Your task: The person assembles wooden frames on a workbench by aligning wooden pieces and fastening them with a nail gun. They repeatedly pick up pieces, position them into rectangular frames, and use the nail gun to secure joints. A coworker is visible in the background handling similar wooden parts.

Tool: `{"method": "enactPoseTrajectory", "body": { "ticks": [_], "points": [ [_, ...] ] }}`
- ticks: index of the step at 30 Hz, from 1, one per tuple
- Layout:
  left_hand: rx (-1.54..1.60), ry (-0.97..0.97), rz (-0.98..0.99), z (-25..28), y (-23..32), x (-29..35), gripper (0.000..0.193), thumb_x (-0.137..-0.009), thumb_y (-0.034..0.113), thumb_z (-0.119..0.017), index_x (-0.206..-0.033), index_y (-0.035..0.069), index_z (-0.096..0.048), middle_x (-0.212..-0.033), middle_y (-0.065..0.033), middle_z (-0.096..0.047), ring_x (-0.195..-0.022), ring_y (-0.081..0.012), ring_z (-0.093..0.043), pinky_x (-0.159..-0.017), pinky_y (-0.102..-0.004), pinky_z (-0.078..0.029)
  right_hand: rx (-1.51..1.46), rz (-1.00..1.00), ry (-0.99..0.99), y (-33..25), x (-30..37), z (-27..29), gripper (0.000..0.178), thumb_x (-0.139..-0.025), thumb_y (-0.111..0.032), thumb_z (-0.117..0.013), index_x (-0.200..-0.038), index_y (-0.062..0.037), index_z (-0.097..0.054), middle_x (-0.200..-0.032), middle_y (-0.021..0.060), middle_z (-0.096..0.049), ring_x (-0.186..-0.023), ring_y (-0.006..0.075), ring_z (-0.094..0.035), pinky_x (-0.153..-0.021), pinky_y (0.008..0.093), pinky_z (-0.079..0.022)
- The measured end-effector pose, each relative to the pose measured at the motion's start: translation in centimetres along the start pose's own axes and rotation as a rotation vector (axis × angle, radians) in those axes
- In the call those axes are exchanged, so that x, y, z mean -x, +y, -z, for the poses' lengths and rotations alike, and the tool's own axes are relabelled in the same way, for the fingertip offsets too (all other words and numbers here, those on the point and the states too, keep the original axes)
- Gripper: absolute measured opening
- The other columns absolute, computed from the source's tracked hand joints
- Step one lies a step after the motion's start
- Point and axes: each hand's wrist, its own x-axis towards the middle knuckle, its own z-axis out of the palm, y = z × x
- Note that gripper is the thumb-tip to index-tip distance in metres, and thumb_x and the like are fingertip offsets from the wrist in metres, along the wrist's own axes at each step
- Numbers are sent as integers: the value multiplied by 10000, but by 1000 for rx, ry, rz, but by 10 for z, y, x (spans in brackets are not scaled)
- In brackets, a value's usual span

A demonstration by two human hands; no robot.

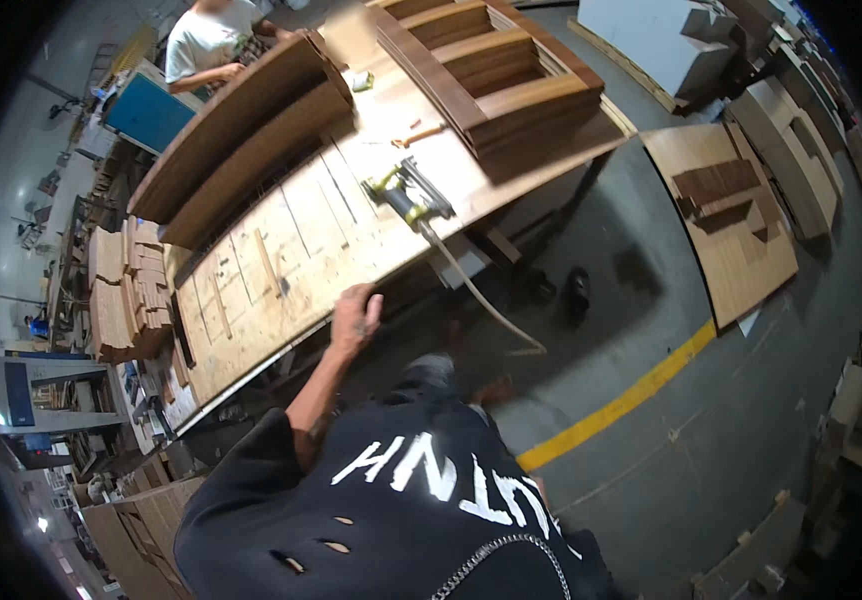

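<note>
My left hand (355, 318) is at the near edge of the wooden worktable (326, 262), its thumb apart from the fingers and nothing seen in it. The fingertips seem to touch the edge. To the hand's upper right, a green and black nail gun (407, 195) lies on the tabletop, its pale air hose (471, 285) hanging over the edge toward the floor. A small orange-handled tool (419, 137) lies beyond the gun. My right hand does not show.
A brown wooden frame with openings (491, 75) and a long brown panel assembly (251, 140) rest on the table. Another person (213, 45) stands at the far side. Stacked wood pieces (131, 290) are at the left. A board with offcuts (731, 220) lies right, near a yellow floor line (621, 395).
</note>
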Motion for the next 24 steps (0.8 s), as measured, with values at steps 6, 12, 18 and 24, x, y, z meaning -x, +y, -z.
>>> {"method": "enactPoseTrajectory", "body": {
  "ticks": [6, 12, 18, 24],
  "points": [
    [124, -124, 338, 30, -26, 116, 297, -947, 245, -657, -1089, -9, -712, -992, -224, -714, -924, -369, -698, -824, -415, -547, 260, -131, 67, -92, -72, -2, 270, -963, -286, -630, -1055, -34, -658, -803, 122, -683, -651, 252, -686, -553, 380, -591],
    [283, -297, 484, 65, -73, 198, 460, -942, 349, -664, -1228, -11, -663, -1070, -221, -726, -995, -338, -715, -874, -394, -552, 191, 130, 55, -218, -66, -93, 269, -1004, -243, -590, -1123, -6, -638, -831, 105, -697, -651, 181, -693, -513, 303, -585],
    [228, -294, 727, 145, -175, 350, 550, -937, 402, -666, -1282, -24, -626, -1118, -248, -713, -1061, -362, -700, -927, -405, -536, 458, 267, -49, -229, -30, -214, 233, -1001, -238, -600, -1065, -20, -653, -815, 86, -686, -638, 162, -677, -523, 295, -575],
    [122, -142, 1117, 181, -252, 486, 577, -929, 416, -655, -1308, -17, -617, -1103, -252, -716, -1088, -378, -688, -949, -438, -528, 727, 369, -314, -221, 6, -328, 214, -977, -201, -635, -1048, -1, -663, -727, 41, -630, -598, 135, -634, -489, 289, -518]
  ]
}}
